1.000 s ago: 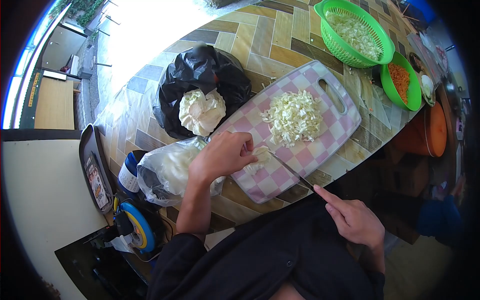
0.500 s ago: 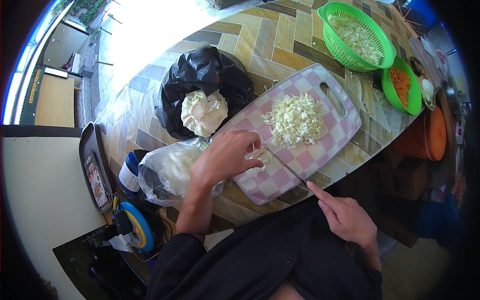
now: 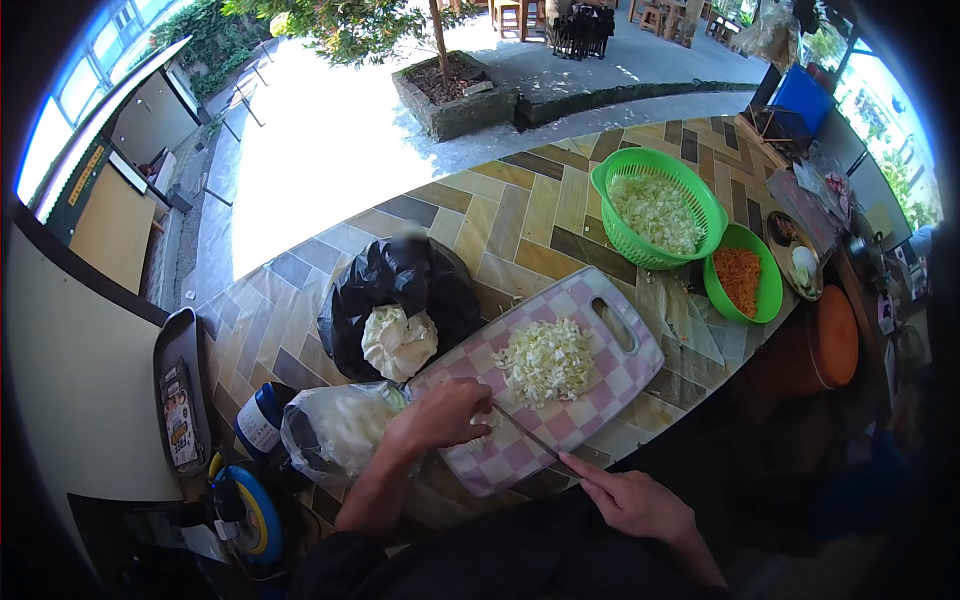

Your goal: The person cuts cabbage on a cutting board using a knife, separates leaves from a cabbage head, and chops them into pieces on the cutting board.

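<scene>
My right hand (image 3: 635, 498) grips a knife (image 3: 528, 432), forefinger stretched along its spine, with the blade angled over the near part of a pink-and-white checked cutting board (image 3: 625, 385). Curled just left of the blade, my left hand (image 3: 445, 413) presses its fingers on a small piece of cabbage (image 3: 487, 428), mostly hidden beneath them. A heap of chopped cabbage (image 3: 545, 362) lies further up the board. Beyond my left hand, a cabbage head (image 3: 399, 342) rests against a black plastic bag (image 3: 425, 280). A clear plastic bag (image 3: 335, 430) with pale contents sits beside my left wrist.
A green colander (image 3: 605, 205) of chopped cabbage and a green bowl (image 3: 772, 290) of shredded orange food stand at the far right, near a plate (image 3: 805, 270). At left are a blue container (image 3: 262, 420) and a dark tray (image 3: 170, 365). The table (image 3: 530, 225) has wood-look tiles.
The head view has tilted up, showing more of the yard. My left fingers and thumb, apart before, are closer together over the cabbage piece. My right hand keeps hold of the knife.
</scene>
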Demonstrator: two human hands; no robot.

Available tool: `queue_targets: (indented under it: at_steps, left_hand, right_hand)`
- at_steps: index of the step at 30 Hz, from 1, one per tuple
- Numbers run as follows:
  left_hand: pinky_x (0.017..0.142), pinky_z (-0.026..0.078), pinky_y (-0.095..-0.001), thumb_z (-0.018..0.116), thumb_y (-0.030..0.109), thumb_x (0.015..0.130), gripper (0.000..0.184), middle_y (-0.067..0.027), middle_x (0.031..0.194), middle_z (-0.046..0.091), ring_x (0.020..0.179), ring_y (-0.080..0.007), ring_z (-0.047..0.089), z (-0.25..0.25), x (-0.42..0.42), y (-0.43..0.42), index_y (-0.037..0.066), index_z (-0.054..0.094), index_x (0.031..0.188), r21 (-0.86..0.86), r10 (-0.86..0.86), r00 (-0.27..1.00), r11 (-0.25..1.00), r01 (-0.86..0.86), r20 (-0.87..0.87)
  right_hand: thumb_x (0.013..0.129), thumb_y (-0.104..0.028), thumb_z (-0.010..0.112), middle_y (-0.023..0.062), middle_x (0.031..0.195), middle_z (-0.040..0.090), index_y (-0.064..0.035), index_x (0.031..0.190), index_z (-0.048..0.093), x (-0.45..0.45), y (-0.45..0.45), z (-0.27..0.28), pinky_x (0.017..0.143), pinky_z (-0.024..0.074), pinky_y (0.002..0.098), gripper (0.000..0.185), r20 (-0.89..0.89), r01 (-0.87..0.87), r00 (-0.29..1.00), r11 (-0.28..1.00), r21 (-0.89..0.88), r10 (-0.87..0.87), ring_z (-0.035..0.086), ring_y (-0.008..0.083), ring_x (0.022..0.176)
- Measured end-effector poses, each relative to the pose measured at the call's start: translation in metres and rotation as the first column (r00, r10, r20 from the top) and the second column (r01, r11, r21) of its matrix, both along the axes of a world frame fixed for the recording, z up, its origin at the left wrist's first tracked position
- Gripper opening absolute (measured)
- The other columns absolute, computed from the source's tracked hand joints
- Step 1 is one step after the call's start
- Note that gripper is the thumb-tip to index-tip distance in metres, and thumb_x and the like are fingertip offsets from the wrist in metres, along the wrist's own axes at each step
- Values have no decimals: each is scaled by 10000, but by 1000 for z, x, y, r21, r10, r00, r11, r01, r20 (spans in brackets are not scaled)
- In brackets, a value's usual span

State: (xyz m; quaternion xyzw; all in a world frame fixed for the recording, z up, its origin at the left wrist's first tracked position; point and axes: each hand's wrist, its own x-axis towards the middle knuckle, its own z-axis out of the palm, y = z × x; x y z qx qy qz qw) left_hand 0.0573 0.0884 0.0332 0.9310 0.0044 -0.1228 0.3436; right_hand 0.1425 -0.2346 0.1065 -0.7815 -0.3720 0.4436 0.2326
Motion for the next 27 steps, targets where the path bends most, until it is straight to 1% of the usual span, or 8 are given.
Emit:
queue_targets:
  at_steps: [2,11,14,17,19,20,25,27]
  left_hand:
    - [864,538,-458,839,241,802,305,-136,970,722,987,-359,699,8,3,-1,46,691,983,-16,10,995,1000,-11,-98]
    - [875,537,-463,821,291,824,337,-125,1004,720,983,-337,695,-3,-2,-2,56,707,1038,52,12,1000,999,-11,-26]
    - [885,553,-424,801,301,864,361,-120,1017,707,952,-302,701,-2,-8,-9,72,744,1138,100,58,998,994,-54,-34]
    - [912,560,-417,798,257,875,361,-137,1087,697,979,-304,697,-15,-27,-20,52,733,1166,4,174,972,984,-177,160]
    - [946,554,-429,784,224,866,370,-159,1132,687,1050,-332,688,-3,-34,-33,55,716,1188,-61,323,943,946,-319,78]
    - [964,551,-435,777,207,861,377,-171,1154,682,1086,-346,683,3,-37,-39,56,708,1199,-90,392,919,917,-388,32]
    - [958,552,-435,788,176,856,368,-165,1182,664,1116,-349,670,-1,-53,-59,65,704,1196,-108,502,853,864,-491,142]
    - [961,550,-433,797,173,856,363,-164,1185,659,1117,-348,666,-2,-57,-63,65,706,1191,-106,525,833,851,-514,173]
  right_hand:
    - [1111,-269,482,260,1007,745,-324,1662,312,1,-2,-2,854,593,541,579,-9,-6,1000,1000,-1,6,729,458,904]
    - [1114,-291,482,291,966,731,-348,1670,286,13,-13,-19,855,587,540,592,-55,-38,998,999,20,39,730,473,920]
    - [1110,-291,490,301,988,730,-346,1668,293,16,-15,-30,863,587,542,594,-43,-45,998,996,77,49,724,486,930]
    - [1105,-287,498,307,1008,729,-339,1666,303,18,-18,-41,867,586,548,596,-18,-52,998,985,165,56,719,496,939]
    - [1101,-282,503,311,1020,727,-334,1664,311,17,-21,-54,866,586,552,597,11,-56,998,963,263,55,716,500,945]
    - [1100,-279,504,312,1026,726,-332,1663,312,17,-21,-53,866,585,555,598,14,-59,998,966,252,57,715,502,948]
    - [1095,-263,507,312,1064,723,-314,1663,322,17,-16,-45,856,578,567,600,-3,-89,996,980,179,91,711,503,958]
    - [1107,-284,493,302,1142,721,-312,1659,335,17,-15,-48,903,576,534,575,5,-102,995,978,182,103,712,486,1021]
